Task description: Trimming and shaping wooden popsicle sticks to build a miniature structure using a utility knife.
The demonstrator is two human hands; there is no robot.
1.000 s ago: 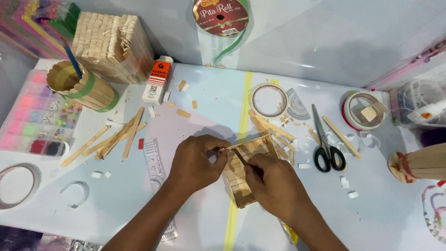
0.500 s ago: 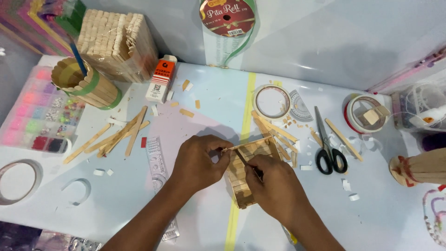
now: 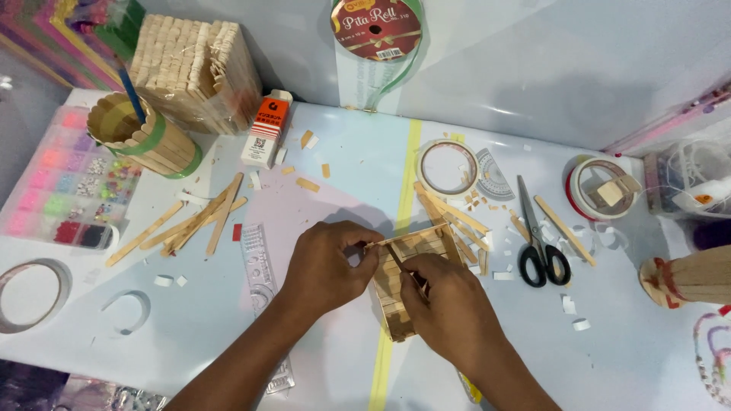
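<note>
On the desk (image 3: 228, 320), between my two hands, lies the small box of ice-cream sticks (image 3: 407, 262); it sits on the yellow tape line (image 3: 402, 183), with its near part hidden under my right hand.

My left hand (image 3: 329, 268) is clenched at the left top corner of the box and pinches the end of a thin stick along the upper edge. My right hand (image 3: 451, 304) is closed on a short dark stick (image 3: 400, 262), which points into the frame.

I think the frame can go out of square if the left hand presses too strongly, because the flat sticks look joined only at thin edges. The dark stick could also slip and push one slat loose.

The sticks are pale wood, flat, smooth, with round ends. More of them lie loose (image 3: 190, 221) to the left, and a big tight block of them (image 3: 198, 68) stands behind. A round holder of sticks with a green band (image 3: 145, 137) is near it. Black-handled scissors (image 3: 537, 236), a clear tape ring (image 3: 445, 167) and an orange and white glue tube (image 3: 266, 129) lie around.
</note>
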